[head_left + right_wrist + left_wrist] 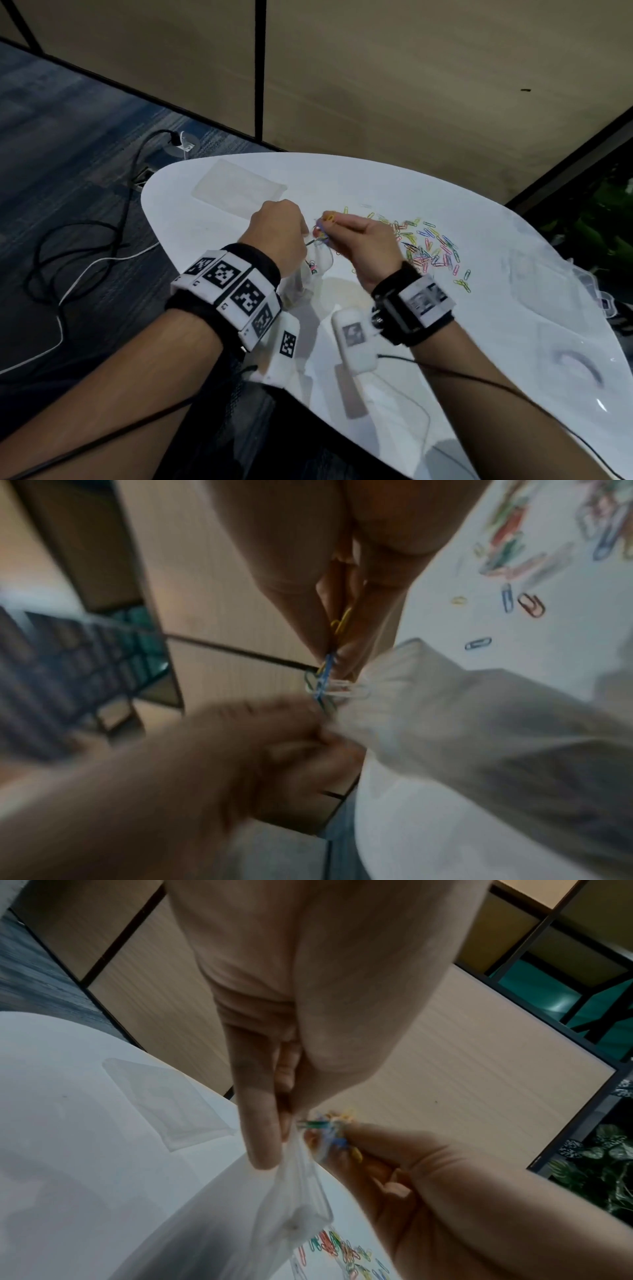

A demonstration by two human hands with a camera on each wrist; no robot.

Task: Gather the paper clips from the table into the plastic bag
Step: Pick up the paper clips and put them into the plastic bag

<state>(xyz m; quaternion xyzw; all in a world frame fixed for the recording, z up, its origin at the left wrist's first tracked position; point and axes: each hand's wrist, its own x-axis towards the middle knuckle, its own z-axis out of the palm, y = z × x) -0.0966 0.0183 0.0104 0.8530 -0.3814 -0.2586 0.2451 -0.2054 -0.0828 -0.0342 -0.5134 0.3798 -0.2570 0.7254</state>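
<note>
My left hand (279,228) pinches the top edge of a clear plastic bag (317,265) and holds it up over the white table (394,192); a few clips lie in the bag's bottom. My right hand (356,240) pinches a bunch of coloured paper clips (325,222) right at the bag's mouth. The left wrist view has the left fingers (260,1123) on the bag (294,1191) and the bunch (334,1126) beside them. In the right wrist view, the clips (329,674) stick out of my fingertips against the bag (462,710). A loose pile of clips (428,246) lies to the right.
A second flat clear bag (238,188) lies at the table's far left. Clear plastic containers (548,291) sit at the right edge. Cables (102,240) run over the dark floor to the left, and a partition wall (376,68) stands behind the table.
</note>
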